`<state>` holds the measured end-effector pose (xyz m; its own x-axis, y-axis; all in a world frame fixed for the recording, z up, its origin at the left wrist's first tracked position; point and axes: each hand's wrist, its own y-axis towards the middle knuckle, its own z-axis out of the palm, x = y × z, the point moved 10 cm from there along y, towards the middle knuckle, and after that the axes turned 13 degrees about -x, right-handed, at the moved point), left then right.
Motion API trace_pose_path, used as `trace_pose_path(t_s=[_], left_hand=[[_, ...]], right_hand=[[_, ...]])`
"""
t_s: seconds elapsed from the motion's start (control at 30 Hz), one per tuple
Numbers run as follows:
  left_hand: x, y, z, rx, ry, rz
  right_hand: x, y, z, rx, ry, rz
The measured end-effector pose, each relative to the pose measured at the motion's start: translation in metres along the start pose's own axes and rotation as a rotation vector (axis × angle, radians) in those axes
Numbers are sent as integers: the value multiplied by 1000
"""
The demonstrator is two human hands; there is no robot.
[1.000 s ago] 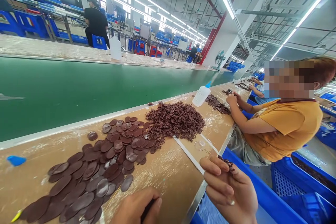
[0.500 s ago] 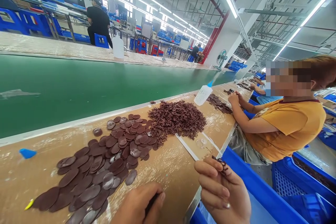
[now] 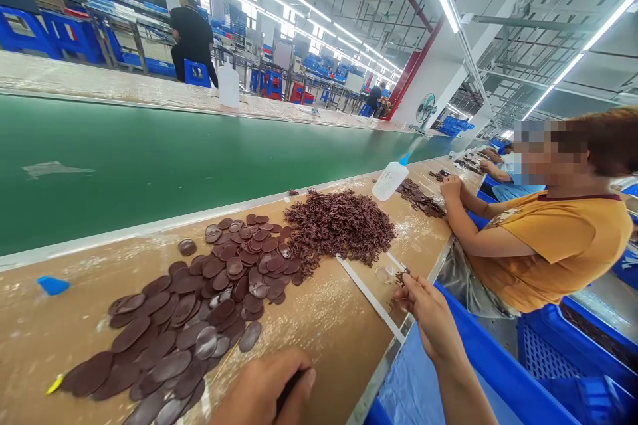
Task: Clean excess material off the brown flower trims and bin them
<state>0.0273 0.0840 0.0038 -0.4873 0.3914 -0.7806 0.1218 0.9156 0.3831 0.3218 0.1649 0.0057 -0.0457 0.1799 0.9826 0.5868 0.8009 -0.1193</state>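
Now reaching out over the desk edge (image 3: 423, 282) with the right hand (image 3: 429, 312), pinching a small brown tangled rubber scrap (image 3: 400, 275), earlier raised near. Left hand (image 3: 264, 390) still gripping one thin dark tool (image 3: 289, 390). Lying beyond: one heap of brown tangled trimmings (image 3: 341, 226), brown oval discs (image 3: 199, 312) too many for counting.

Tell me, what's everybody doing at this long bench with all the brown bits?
The person wearing the camera sits at a wooden bench beside a green conveyor belt. Their right hand carries a small tangled brown piece out over the bench edge; their left hand closes on a thin dark tool. Flat brown ovals and a heap of trimmings lie ahead. A neighbour in yellow handles similar pieces.
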Motion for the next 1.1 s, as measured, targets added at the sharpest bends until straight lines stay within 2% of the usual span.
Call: trace_pose_path(t_s=[0.23,0.43,0.53,0.67,0.87,1.0,1.1], left_hand=[[1,1,6,66,9,83],[3,1,5,48,18,80],[-2,0,7,64,0,121],[-2,2,2,24,-12,94],[-5,4,-2,53,-19,28],[-6,4,-6,38,-30,-10],[-5,2,-15,-47,-78,-50]], right_hand=[[0,13,5,41,-62,-2],[2,13,9,70,-81,-11],[2,13,9,74,-92,-9],[2,12,9,77,-102,2],[6,11,3,50,-76,17],[20,-4,-5,-3,-23,-4],[28,-38,1,40,133,37]])
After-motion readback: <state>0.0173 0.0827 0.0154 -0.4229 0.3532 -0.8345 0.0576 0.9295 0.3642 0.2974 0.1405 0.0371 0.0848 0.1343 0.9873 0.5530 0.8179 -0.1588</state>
